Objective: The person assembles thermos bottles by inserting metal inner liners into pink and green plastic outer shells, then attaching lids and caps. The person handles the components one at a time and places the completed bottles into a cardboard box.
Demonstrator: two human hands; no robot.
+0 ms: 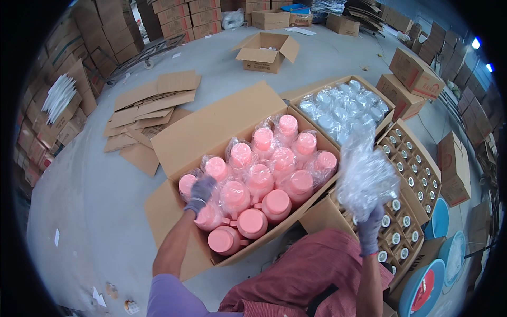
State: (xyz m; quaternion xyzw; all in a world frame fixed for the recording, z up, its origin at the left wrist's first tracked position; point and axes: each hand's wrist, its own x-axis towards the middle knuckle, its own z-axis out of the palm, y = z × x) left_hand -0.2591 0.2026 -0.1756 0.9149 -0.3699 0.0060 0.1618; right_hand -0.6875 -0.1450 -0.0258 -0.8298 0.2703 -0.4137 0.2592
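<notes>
Several pink jugs [235, 196] stand upright in a large open cardboard box [215, 127] in front of me. Clear plastic bags cover most of them, while a few near the front edge, such as one handled jug [252, 224], look bare. My left hand [200, 194], in a grey glove, is closed over the left end of the rows, against the bagged jugs; its fingertips are hidden. On the right, my gloved right hand [369, 228] grips a crumpled bunch of clear plastic bags [364, 177], raised above the neighbouring cartons.
Behind the bunch sits a carton of plastic-wrapped clear containers [338, 108]. Divided cartons with round-lidded items [406, 158] stand at the right, near blue basins [422, 288]. Flattened cardboard [148, 113] lies on the floor at left; an open carton [266, 53] stands farther back.
</notes>
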